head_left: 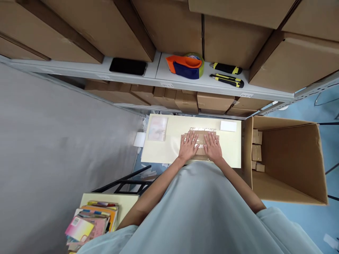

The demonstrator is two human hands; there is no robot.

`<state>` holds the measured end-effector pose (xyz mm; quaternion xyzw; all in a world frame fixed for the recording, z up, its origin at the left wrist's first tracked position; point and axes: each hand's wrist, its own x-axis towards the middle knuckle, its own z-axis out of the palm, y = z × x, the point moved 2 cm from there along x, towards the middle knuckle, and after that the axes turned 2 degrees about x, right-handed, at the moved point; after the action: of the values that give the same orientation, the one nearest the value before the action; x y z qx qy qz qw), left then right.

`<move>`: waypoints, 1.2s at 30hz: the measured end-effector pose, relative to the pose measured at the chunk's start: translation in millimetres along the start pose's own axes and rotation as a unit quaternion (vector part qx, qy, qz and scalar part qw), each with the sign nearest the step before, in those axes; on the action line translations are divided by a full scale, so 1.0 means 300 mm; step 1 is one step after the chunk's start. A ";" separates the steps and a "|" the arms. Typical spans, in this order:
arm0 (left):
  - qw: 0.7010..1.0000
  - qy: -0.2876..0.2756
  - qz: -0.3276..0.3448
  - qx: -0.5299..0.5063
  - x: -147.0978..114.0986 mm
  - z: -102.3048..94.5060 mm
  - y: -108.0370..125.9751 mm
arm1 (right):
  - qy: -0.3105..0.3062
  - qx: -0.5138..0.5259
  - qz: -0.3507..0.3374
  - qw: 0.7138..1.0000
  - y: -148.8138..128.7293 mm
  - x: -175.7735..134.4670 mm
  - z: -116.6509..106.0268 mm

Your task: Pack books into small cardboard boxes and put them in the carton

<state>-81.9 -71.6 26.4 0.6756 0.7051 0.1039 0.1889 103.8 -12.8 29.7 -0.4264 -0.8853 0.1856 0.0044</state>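
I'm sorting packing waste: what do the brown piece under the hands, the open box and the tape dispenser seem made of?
Brown piece: probably matte cardboard, by its dull surface; glare suggests glossy plastic tape across it.
Open box: likely cardboard, matte, by its plain brown walls.
Tape dispenser: probably smooth plastic, by its even orange and blue colours.

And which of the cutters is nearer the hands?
The front cutter, beside the shelf's near edge, is nearer the hands; the rear cutter lies behind it, closer to the cardboard boxes.
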 end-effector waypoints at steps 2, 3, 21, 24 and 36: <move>1.000 0.002 0.003 0.015 -0.004 -0.003 -0.002 | 0.007 -0.003 0.000 1.000 -0.005 0.000 -0.001; 1.000 0.003 0.006 0.024 -0.007 -0.006 -0.003 | 0.013 -0.005 -0.001 1.000 -0.009 -0.001 -0.002; 0.989 0.080 0.091 0.082 0.078 -0.232 -0.059 | 0.099 -0.067 -0.049 0.992 -0.061 0.181 -0.220; 0.984 0.130 0.088 0.083 0.219 -0.448 -0.077 | 0.153 -0.084 -0.065 0.982 -0.114 0.354 -0.437; 0.969 0.184 0.127 0.103 0.714 -0.957 -0.116 | 0.126 -0.144 -0.001 0.981 -0.322 0.919 -0.935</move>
<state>-233.7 169.8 245.9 0.7443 0.6434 0.1764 -0.0295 -97.7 232.1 281.3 -0.4420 -0.8953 0.0007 0.0549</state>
